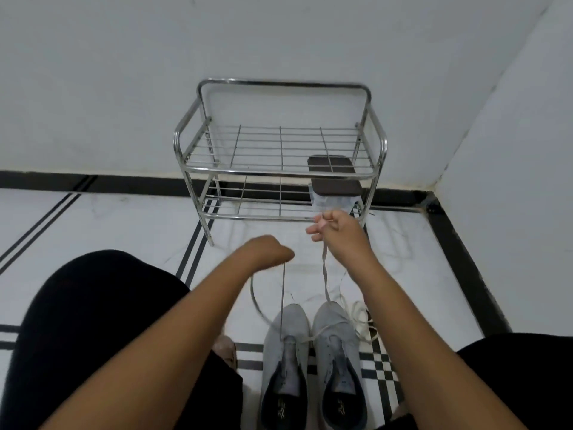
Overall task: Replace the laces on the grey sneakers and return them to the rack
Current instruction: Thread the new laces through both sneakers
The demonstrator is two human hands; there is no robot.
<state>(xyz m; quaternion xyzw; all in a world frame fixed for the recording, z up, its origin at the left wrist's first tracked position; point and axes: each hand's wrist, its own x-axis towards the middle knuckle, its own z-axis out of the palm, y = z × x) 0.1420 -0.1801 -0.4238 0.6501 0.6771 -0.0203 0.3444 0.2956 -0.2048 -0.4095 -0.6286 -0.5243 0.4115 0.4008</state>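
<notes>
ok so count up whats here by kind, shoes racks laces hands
grey fabric sneakers: 2
chrome wire two-tier shoe rack: 1
pale flat lace ends pulled up by the hands: 2
loose white lace on the floor: 1
hands: 2
total: 8

You find only one kind of marking in this view. A small pale print sits on the dark insole of the left grey sneaker (283, 367), near the heel, and a matching print sits on the dark insole of the right grey sneaker (338, 364). Both marks resemble a short logo or a few characters, but they are too small and blurred for you to read. No legible text, number, label or sign appears on any other surface.
</notes>
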